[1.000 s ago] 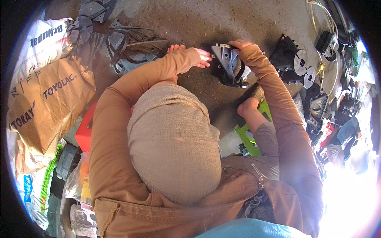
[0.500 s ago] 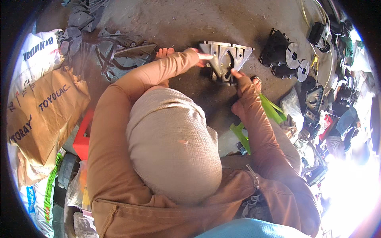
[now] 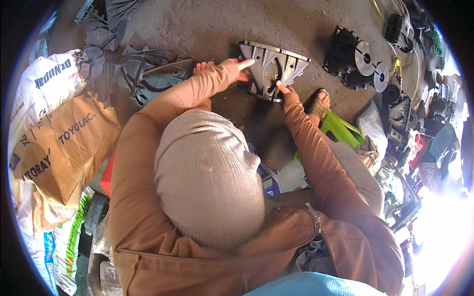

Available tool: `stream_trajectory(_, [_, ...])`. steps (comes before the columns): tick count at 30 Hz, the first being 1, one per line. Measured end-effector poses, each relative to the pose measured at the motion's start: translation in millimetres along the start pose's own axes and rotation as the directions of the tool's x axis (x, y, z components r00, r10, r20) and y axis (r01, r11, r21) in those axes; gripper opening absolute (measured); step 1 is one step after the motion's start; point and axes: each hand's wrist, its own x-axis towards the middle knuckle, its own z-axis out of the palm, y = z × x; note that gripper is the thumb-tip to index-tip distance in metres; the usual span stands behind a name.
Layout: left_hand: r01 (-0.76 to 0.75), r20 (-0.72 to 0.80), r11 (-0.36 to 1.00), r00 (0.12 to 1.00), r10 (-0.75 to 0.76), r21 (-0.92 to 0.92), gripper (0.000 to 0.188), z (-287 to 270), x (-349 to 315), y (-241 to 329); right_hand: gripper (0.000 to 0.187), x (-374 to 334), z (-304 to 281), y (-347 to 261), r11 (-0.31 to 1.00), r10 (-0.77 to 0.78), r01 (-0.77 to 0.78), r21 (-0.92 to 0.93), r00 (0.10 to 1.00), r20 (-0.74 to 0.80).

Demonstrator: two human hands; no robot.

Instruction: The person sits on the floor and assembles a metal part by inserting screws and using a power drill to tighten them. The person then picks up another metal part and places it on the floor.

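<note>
A dark grey, roughly trapezoidal bracket (image 3: 267, 63), with ribs and several holes, is held over the brown floor, its wide edge farthest from me. At its left side is my left hand (image 3: 240, 68), a finger lying on the face and other fingers lower down, partly hidden by the edge. My right hand (image 3: 287, 91) grips the narrow near end from the right, with the thumb on the face. Brown sleeves cover both arms. Between them, a large rounded shape in beige cloth (image 3: 210, 172) hides part of the floor.
Similar dark frames (image 3: 158, 74) lie piled at the left. Black parts with round silver discs (image 3: 364, 60) are on the right. Paper sacks (image 3: 74, 140) stand at far left. A sandalled foot (image 3: 320, 103) and a bright green piece (image 3: 340, 130) are right of the bracket; cluttered parts line the right side.
The bracket and both hands have moved slightly left and away from me. The view has shifted a little, and more of the sandalled foot shows beside my right hand.
</note>
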Motion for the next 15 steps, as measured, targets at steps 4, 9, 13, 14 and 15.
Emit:
stream_trajectory(4, [-0.041,0.116,0.997,0.992,0.048,-0.06,0.09,9.5,-12.4,-11.5,0.057,-2.5,8.6,9.1,0.996,-0.039,0.041,0.075,0.999,-0.028])
stream_trajectory(9, [-0.006,0.128,1.0,0.992,0.006,0.003,0.091,13.6,-13.8,-12.2,0.045,-11.3,19.2,3.1,0.997,-0.057,0.063,0.041,0.991,-0.121])
stream_trajectory(13, [-0.164,0.126,0.646,0.986,0.106,0.745,0.086,17.8,-19.2,-10.3,0.042,-9.5,15.7,-2.8,0.999,-0.048,0.045,-0.031,0.993,-0.108])
stream_trajectory(14, [-0.153,0.116,0.691,0.988,0.101,0.707,0.084,19.7,-20.0,-10.1,0.042,-7.1,13.5,-3.0,0.999,-0.041,0.038,-0.029,0.995,-0.088])
stream_trajectory(15, [-0.155,0.107,0.733,0.988,0.112,0.662,0.083,20.7,-20.8,-10.4,0.043,-4.6,11.0,-2.1,0.999,-0.038,0.036,-0.026,0.996,-0.077])
